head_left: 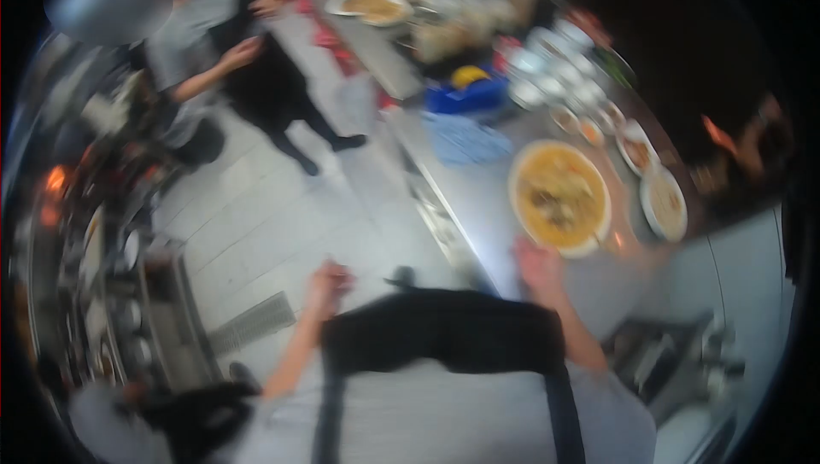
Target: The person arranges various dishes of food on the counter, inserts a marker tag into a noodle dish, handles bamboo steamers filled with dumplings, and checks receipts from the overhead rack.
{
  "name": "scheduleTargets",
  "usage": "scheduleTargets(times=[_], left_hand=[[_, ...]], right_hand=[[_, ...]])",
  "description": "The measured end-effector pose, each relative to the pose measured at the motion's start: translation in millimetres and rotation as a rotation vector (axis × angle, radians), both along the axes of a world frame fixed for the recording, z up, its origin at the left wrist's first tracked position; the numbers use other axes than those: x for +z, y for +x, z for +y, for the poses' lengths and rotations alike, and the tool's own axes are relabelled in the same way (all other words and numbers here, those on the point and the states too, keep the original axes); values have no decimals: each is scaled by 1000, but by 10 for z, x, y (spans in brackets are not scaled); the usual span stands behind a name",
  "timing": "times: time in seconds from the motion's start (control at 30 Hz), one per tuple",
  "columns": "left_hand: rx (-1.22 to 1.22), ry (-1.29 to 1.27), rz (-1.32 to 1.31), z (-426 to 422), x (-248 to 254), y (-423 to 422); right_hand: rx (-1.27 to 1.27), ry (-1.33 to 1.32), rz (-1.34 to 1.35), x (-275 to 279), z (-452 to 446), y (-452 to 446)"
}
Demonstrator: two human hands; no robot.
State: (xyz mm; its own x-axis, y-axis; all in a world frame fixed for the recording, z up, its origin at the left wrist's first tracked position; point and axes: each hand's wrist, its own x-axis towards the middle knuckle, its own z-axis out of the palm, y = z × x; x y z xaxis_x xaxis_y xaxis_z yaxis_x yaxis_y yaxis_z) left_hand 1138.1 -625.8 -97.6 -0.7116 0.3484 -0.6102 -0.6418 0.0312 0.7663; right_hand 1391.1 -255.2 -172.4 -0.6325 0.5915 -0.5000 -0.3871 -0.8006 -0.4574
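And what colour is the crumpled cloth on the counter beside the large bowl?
Light blue; the cloth shows best in the head view, though blurred.

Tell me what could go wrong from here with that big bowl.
The right hand is right by the large bowl, so a bump might spill its yellow contents. The blue cloth lies near the counter's edge and could get dragged off.

No readable text, label, brand, number or sign anywhere in the blurred head view
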Motion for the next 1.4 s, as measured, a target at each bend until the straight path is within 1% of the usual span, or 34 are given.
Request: scheduleTargets(times=[0.03, 0.07, 0.1, 0.2, 0.23, 0.3, 0.37, 0.43, 0.53, 0.63, 0.7, 0.73, 0.77, 0.87, 0.9, 1.0, 1.07, 1.13, 1.2, 1.27, 1.3, 1.4], left_hand=[[-28, 11, 9, 2, -14, -5], [-24, 48, -54, 36, 33, -21], [10, 120, -109, 13, -31, -47], [11, 83, -122, 31, 13, -13], [22, 62, -126, 65, 40, -2], [15, 65, -143, 161, 33, 28], [10, 72, -134, 93, 46, 7], [-10, 44, -115, 113, 40, 18], [-41, 40, -126, 124, -13, 14], [-32, 28, -129, 140, -31, 21], [-42, 23, -118, 136, -41, 14], [-17, 15, -111, 146, 2, -2], [-10, 10, -110, 195, 40, 14], [-47, 16, -105, 261, 56, 6], [-62, 11, -101, 275, 90, -16], [-64, 29, -90, 264, 104, -101], [-55, 26, -72, 199, 101, -154], [-64, -6, -43, 203, 119, -199], [-39, 21, -64, 183, 121, -304], [-59, 74, -81, 193, 110, -370], [-57, 76, -75, 199, 71, -426], [-45, 29, -77, 320, 155, -610]], right_hand=[[-15, 37, 32, -76, 30, 71], [-84, 14, -13, 74, -18, 152], [-114, -8, -33, 210, -25, 158], [-114, -2, -58, 278, 122, 307], [-146, 57, -133, 426, 117, 339], [-236, 69, -171, 464, 229, 570], [-295, 83, -206, 435, 205, 524], [-400, 123, -257, 613, 174, 626], [-478, 102, -367, 577, 112, 623], [-274, 22, -152, 41, 156, 615], [-170, -46, 18, -42, 93, 285], [-141, -75, 93, 33, 67, 172], [-139, -40, 50, 80, 66, 23], [-270, -27, 132, 471, 49, -293], [-280, -95, 184, 299, 199, -292], [-277, -201, 167, 219, 265, -173], [-164, -166, 291, 64, 345, 28], [-136, -118, 231, 99, 410, 156], [-208, -56, 74, 432, 332, 195], [-234, 4, 40, 419, 458, 253], [-289, 24, 7, 393, 425, 388], [-411, 28, -15, 363, 491, 442]])
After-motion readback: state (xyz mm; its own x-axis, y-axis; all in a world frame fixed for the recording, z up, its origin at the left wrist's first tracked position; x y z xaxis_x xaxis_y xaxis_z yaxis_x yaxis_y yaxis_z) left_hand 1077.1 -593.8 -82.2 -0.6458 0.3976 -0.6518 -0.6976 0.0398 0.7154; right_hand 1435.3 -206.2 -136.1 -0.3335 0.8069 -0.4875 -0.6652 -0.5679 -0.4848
